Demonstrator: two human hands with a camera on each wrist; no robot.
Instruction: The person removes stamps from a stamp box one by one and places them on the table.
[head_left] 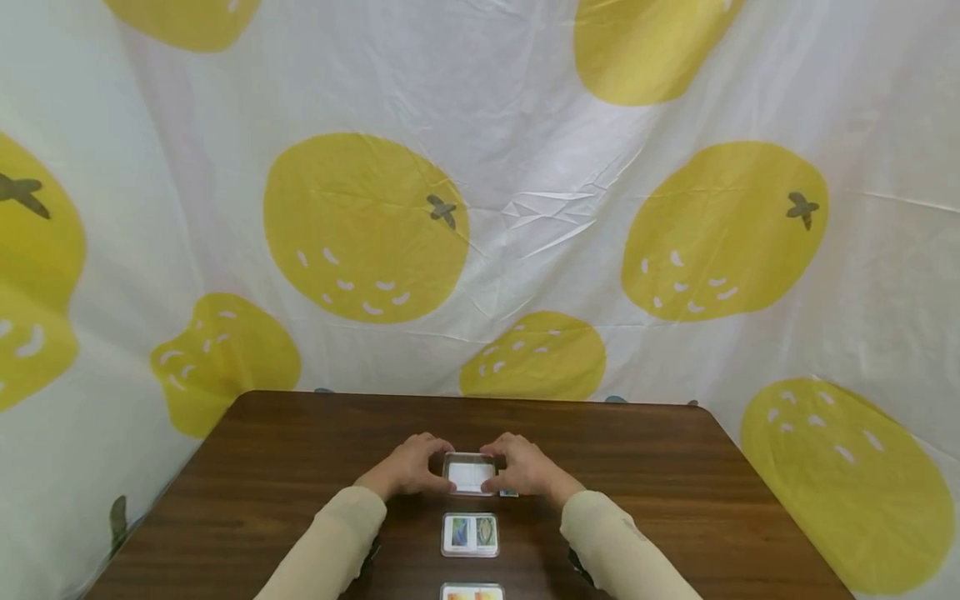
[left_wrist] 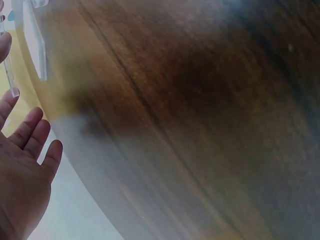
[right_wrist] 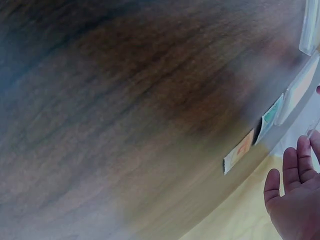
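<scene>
Cream long sleeves (head_left: 337, 533) on both arms, bare hands.

A small clear case (head_left: 470, 474) with a white card inside is held at both short ends. It sits level, at 12 o'clock from a second case (head_left: 470, 534) showing two pictures.

No text, label, brand or number can be read anywhere; the cards' faces are too small

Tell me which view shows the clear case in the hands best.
The head view: the clear case shows whole, held between the left hand and right hand. The left wrist view catches only its edge; the right wrist view barely a sliver.
</scene>
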